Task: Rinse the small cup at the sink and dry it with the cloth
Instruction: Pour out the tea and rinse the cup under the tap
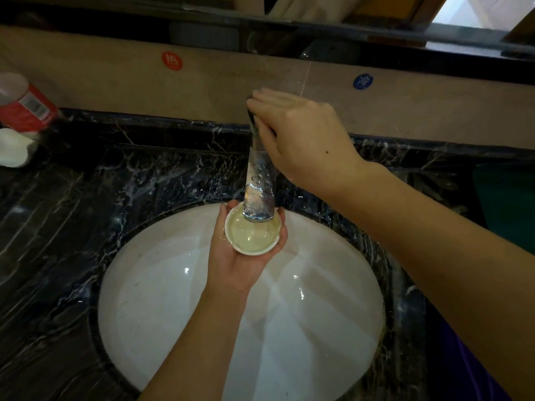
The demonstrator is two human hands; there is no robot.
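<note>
A small white cup [252, 237] rests in the palm of my left hand [240, 264], held upright over the white sink basin [162, 299], directly under the spout of the chrome faucet [258, 195]. Pale liquid fills the cup. My right hand [301, 134] grips the faucet's handle at the back, fingers wrapped over its top. No cloth shows in this view.
Dark veined marble counter [72, 215] surrounds the basin. A red-labelled bottle [24, 104] and a white object [13, 147] stand at the far left. A tan backsplash carries a red sticker [172, 61] and a blue sticker [362, 81]. Something dark green [503, 198] lies at the right.
</note>
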